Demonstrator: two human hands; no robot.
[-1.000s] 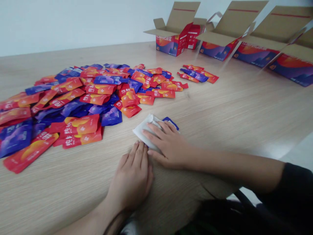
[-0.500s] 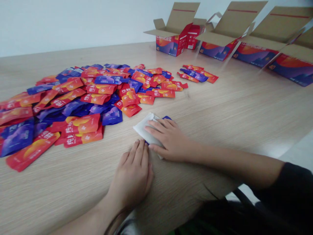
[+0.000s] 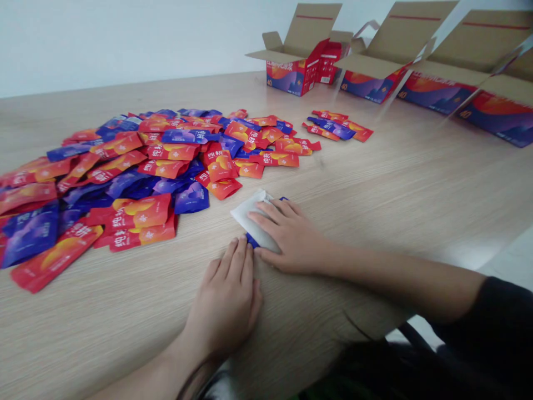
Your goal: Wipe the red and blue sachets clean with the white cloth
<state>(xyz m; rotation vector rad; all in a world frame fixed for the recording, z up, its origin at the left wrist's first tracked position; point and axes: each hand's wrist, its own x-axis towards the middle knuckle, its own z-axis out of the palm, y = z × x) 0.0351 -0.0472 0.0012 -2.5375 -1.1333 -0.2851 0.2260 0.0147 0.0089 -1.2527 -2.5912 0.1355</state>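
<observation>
Right hand (image 3: 287,236), fingers half-spread over the folded white cloth (image 3: 253,216), has nudged it towards one o'clock, baring blue plastic pouch (image 3: 252,240), seemingly mid-wipe; left hand's (image 3: 227,294) straight, side-by-side fingers press, gripping nothing.

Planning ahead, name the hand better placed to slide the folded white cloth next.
Probably the right hand: it lies on that cloth, whereas the left hand rests at the flat blue packet.

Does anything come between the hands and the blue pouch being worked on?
Yes, for the right hand: the white cloth lies under its fingers and over the blue pouch. Nothing visible stands between the left hand and the pouch; its fingertips meet the exposed near corner.
</observation>
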